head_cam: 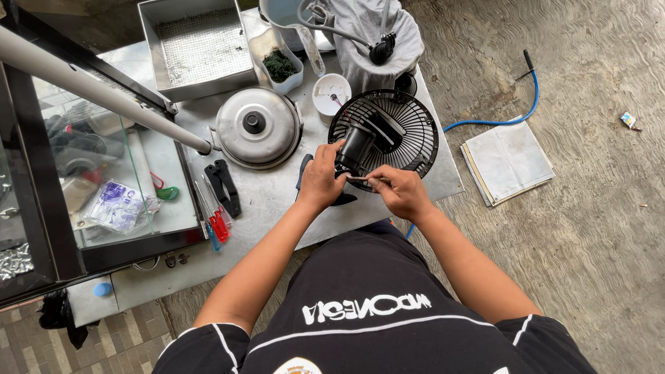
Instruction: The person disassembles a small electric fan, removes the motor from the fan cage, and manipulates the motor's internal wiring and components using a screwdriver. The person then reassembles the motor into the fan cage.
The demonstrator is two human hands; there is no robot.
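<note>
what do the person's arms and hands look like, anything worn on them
Both arms are bare from the short sleeves down. The left hand and right hand wear no gloves, and no watch, ring or bracelet shows on either wrist. The sleeves belong to a black T-shirt trimmed with thin white piping lines near the shoulders, with white lettering across the chest.

Tool tip (350, 179) hidden behind fan motor (355, 148); tray (196, 46) top cut off.
</note>
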